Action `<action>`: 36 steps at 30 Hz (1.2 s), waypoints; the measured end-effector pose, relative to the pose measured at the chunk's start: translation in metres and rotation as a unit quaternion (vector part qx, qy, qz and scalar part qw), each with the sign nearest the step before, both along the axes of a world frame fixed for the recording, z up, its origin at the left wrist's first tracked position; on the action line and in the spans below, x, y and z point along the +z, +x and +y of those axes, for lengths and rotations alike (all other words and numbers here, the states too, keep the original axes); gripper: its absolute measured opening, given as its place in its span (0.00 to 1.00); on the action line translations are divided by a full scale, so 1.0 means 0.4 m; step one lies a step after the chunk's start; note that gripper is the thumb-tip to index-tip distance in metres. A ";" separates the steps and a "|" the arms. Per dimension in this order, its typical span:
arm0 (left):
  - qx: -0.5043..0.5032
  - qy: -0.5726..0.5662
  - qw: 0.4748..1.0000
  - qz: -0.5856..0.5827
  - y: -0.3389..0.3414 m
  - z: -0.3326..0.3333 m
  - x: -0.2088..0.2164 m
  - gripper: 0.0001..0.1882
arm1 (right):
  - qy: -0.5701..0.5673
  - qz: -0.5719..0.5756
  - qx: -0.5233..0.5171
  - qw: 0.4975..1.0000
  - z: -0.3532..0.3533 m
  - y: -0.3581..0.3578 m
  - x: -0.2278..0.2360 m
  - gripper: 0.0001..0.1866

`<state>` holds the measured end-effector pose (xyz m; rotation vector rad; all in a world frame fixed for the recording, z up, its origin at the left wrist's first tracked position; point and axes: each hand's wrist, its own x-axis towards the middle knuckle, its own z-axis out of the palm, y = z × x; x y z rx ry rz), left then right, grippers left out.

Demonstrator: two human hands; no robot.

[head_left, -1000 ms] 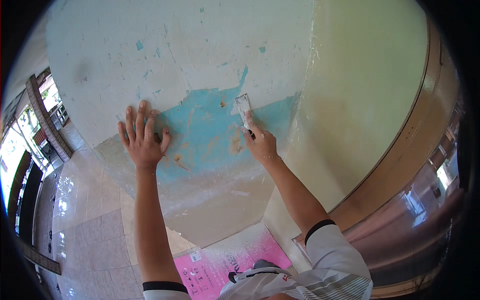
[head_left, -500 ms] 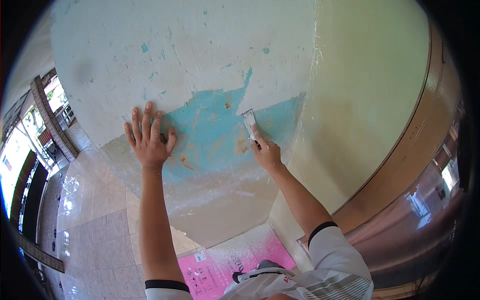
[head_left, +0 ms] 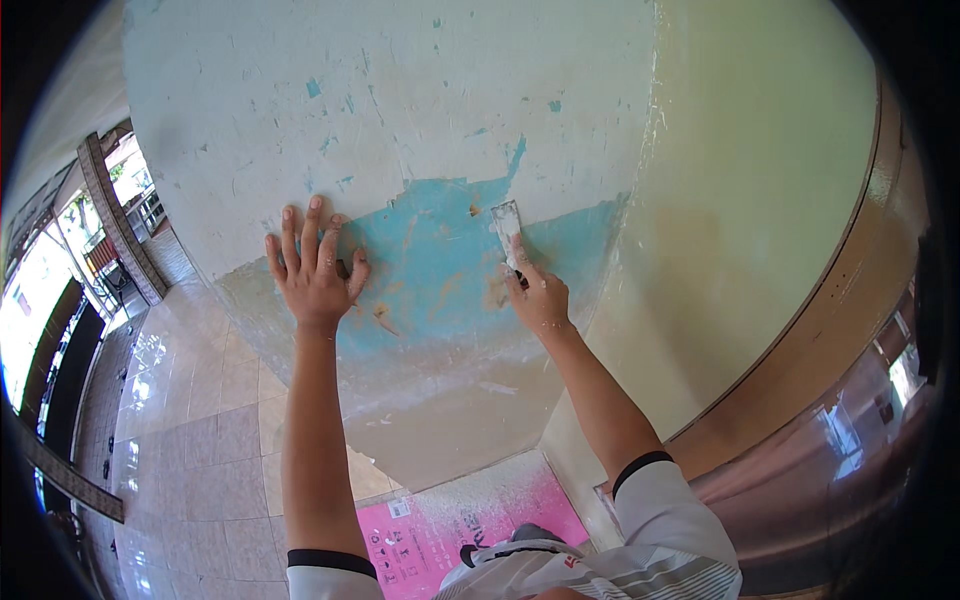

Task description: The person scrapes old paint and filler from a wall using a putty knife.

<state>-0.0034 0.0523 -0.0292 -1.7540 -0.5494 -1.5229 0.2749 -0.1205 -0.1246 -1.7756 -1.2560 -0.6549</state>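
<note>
My left hand (head_left: 316,278) lies with fingers spread against the wall, at the left edge of a bare turquoise patch (head_left: 420,255). A small dark spot shows beside its thumb; I cannot tell what it is. In my right hand (head_left: 542,298) is a putty knife (head_left: 507,222), its whitish, smeared blade pointing up. The blade lies at the patch's upper edge, where the pale paint layer (head_left: 420,110) begins. Most of the handle is hidden by my fingers. Tan stains and small chips mark the turquoise.
A yellow-green wall (head_left: 755,170) meets this one at a corner on the right, with a brown curved frame (head_left: 800,345) beyond it. Below lies a pink printed sheet (head_left: 430,540) dusted with pale flakes. Glossy tiles (head_left: 200,450) cover the floor at left.
The view has shifted slightly, so the wall appears farther right. Relative to the wall, the putty knife's blade has moved a little left and up. My left hand stays on the wall.
</note>
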 end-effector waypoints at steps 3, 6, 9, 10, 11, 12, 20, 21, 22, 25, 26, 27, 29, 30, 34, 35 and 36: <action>-0.004 0.003 1.000 -0.001 0.005 -0.006 0.003 0.20 | -0.001 -0.005 -0.014 1.000 0.006 0.021 -0.061 0.35; -0.003 0.000 1.000 -0.001 0.015 -0.008 0.000 0.20 | 0.035 -0.026 0.013 0.999 0.003 0.035 -0.113 0.39; -0.002 -0.002 1.000 0.003 0.007 -0.008 -0.001 0.20 | 0.048 -0.018 0.047 0.998 0.009 0.033 -0.060 0.38; -0.004 -0.001 1.000 0.003 0.005 -0.008 0.000 0.19 | 0.047 -0.019 0.051 0.997 0.011 0.023 -0.038 0.38; -0.003 -0.002 1.000 0.003 0.005 -0.008 0.001 0.19 | 0.056 -0.013 0.058 0.997 0.011 0.014 -0.024 0.37; -0.003 -0.001 1.000 0.001 0.005 -0.007 0.002 0.19 | 0.065 -0.007 0.064 0.996 0.013 0.007 -0.017 0.36; -0.006 0.010 1.000 -0.004 0.014 -0.002 0.002 0.19 | 0.089 -0.041 0.116 0.988 0.002 -0.039 -0.139 0.38; -0.003 0.005 1.000 -0.004 0.012 -0.001 -0.002 0.19 | 0.085 -0.044 0.121 0.988 0.005 -0.042 -0.107 0.37; 0.000 0.000 1.000 -0.003 0.009 0.000 -0.005 0.19 | 0.080 -0.047 0.125 0.988 0.007 -0.048 -0.090 0.37; -0.002 -0.003 1.000 -0.003 0.012 -0.004 -0.002 0.19 | 0.048 -0.003 0.117 0.992 0.001 -0.039 -0.110 0.39; -0.001 -0.002 1.000 -0.004 0.012 -0.007 0.001 0.19 | 0.048 -0.003 0.118 0.992 0.001 -0.035 -0.124 0.39; -0.004 -0.002 1.000 -0.004 0.014 -0.009 0.004 0.19 | 0.073 -0.006 0.136 0.988 0.001 -0.030 -0.137 0.38; -0.005 -0.001 1.000 -0.005 0.012 -0.009 0.003 0.19 | 0.097 -0.010 0.155 0.983 0.003 -0.026 -0.137 0.38; -0.005 -0.001 1.000 -0.003 0.011 -0.007 0.001 0.19 | 0.078 0.002 0.154 0.985 0.002 -0.031 -0.114 0.38; -0.003 -0.005 1.000 -0.002 0.002 -0.003 -0.001 0.19 | 0.052 0.024 0.158 0.986 -0.009 -0.058 -0.072 0.36; -0.005 -0.004 1.000 -0.002 0.005 -0.004 -0.001 0.19 | 0.053 0.024 0.155 0.986 -0.010 -0.050 -0.083 0.36; -0.007 -0.003 1.000 -0.003 0.009 -0.006 0.000 0.19 | 0.065 0.003 0.157 0.985 -0.010 -0.042 -0.097 0.36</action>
